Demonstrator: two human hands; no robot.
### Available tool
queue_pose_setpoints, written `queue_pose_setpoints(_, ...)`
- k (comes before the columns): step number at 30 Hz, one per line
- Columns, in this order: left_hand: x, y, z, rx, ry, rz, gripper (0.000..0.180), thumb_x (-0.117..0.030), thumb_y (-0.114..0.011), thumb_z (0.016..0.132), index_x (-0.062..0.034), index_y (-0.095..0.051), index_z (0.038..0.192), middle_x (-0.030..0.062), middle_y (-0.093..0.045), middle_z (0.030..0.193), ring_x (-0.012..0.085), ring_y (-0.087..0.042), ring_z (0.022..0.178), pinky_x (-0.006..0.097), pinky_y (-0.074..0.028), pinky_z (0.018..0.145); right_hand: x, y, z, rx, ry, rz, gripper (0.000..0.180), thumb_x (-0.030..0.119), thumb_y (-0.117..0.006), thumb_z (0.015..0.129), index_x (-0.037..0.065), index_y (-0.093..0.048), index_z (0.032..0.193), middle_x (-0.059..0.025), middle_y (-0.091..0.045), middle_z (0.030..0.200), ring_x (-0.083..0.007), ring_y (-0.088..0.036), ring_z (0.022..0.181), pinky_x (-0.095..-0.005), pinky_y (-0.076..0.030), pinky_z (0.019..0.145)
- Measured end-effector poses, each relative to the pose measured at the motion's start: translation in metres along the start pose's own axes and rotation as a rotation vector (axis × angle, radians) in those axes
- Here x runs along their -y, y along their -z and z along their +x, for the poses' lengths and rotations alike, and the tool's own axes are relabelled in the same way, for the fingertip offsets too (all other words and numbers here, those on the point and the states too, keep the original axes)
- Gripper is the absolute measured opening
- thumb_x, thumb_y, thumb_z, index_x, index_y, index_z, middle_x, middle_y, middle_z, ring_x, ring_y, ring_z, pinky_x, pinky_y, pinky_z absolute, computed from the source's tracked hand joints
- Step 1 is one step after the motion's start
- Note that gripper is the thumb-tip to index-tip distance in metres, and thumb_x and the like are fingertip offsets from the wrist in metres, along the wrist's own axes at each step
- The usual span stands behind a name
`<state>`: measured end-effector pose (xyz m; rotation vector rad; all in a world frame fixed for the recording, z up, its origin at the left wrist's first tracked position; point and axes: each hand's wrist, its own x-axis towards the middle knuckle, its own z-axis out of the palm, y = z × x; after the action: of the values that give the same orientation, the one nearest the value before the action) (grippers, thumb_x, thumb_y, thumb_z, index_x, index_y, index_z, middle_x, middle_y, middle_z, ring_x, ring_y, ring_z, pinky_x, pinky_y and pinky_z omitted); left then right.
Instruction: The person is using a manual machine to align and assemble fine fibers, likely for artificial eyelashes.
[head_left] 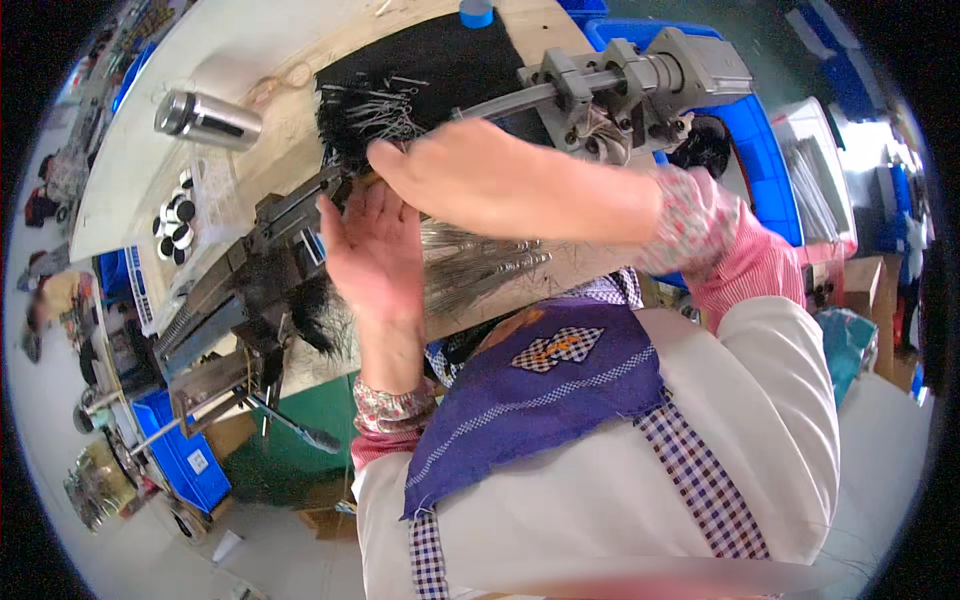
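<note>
Both hands meet at the machine [260, 290]: left hand [375, 250] spread, right hand's [450, 170] grip hidden.

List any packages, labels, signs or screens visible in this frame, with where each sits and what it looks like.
White label: small rectangle on the side of a blue plastic bin, lower left under the bench.
Clear plastic tray: on the bench at left, holding round black-and-white discs.
Cardboard box: brown, on the floor below the bench.
Blue crates: upper right behind the metal machine.
No signs or screens can be made out.
</note>
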<state>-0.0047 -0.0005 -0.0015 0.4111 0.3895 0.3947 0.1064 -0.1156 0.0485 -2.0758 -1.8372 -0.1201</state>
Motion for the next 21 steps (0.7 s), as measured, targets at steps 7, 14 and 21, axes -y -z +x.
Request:
queue_pose_setpoints(7,0.049,0.012,-0.001,0.068,-0.059,-0.036,0.027,-0.029,-0.052,0.097,-0.0055,-0.057,0.108,0.006,-0.057,0.118,0.0207,-0.045,0.123,0.036,-0.03,0.11,0.038,-0.054,-0.164,0.09,-0.579,0.625,0.027,0.007,-0.056,0.084,0.003,-0.05,0.111,-0.0143,-0.059,0.081,-0.0305,-0.063,0.076,-0.0399,-0.051,0.063)
queue_pose_setpoints(14,0.041,0.012,-0.065,0.369,0.017,0.28,0.055,-0.023,-0.05,0.096,-0.0001,-0.032,0.142,0.0225,-0.029,0.148,0.0403,-0.03,0.136,0.047,-0.025,0.112,-0.003,-0.072,-0.155,-0.485,-1.238,1.145,0.023,0.022,-0.061,0.092,0.0,-0.059,0.099,0.0032,-0.05,0.061,-0.0041,-0.042,0.05,-0.0221,-0.033,0.046)
queue_pose_setpoints(21,-0.065,0.153,-0.133,-1.085,-1.137,2.559,0.073,-0.026,-0.056,0.085,-0.013,-0.022,0.149,0.0237,-0.013,0.153,0.0463,-0.014,0.14,0.065,-0.019,0.107,-0.013,-0.078,-0.177,-0.393,-0.868,0.901,0.009,0.009,-0.059,0.092,0.001,-0.059,0.089,-0.0038,-0.061,0.072,-0.0108,-0.057,0.062,-0.0238,-0.043,0.056)
